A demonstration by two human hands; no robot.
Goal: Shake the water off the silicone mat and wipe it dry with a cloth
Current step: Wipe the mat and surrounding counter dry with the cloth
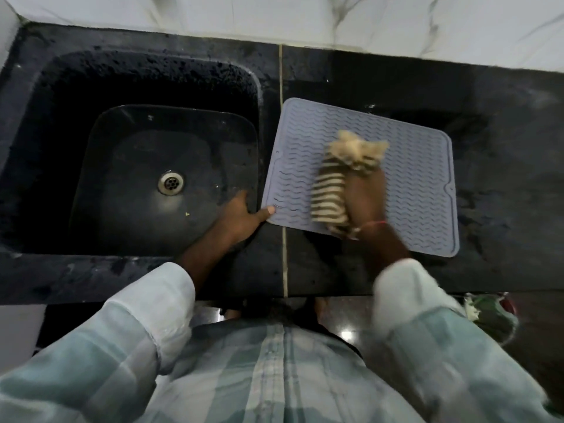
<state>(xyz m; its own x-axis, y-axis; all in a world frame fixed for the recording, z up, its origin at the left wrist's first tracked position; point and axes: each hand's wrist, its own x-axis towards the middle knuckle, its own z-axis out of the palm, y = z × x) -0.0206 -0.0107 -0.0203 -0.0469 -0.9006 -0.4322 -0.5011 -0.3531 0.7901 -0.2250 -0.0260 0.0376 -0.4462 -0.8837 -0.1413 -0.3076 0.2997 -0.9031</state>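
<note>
A grey silicone mat (412,166) with wavy ridges lies flat on the black counter, right of the sink. My right hand (366,196) lies on the middle of the mat and grips a striped beige cloth (331,193) with a frayed tan end; both are blurred by motion. My left hand (241,213) rests on the counter at the sink's edge. Its thumb presses on the mat's near left corner, while its other fingers reach over the sink rim.
The black stone sink (152,96) with a metal drain (171,182) fills the left. Black counter (503,209) surrounds the mat, wet in places. A white marble wall (305,16) runs behind. A green thing (491,315) sits below the counter's edge at right.
</note>
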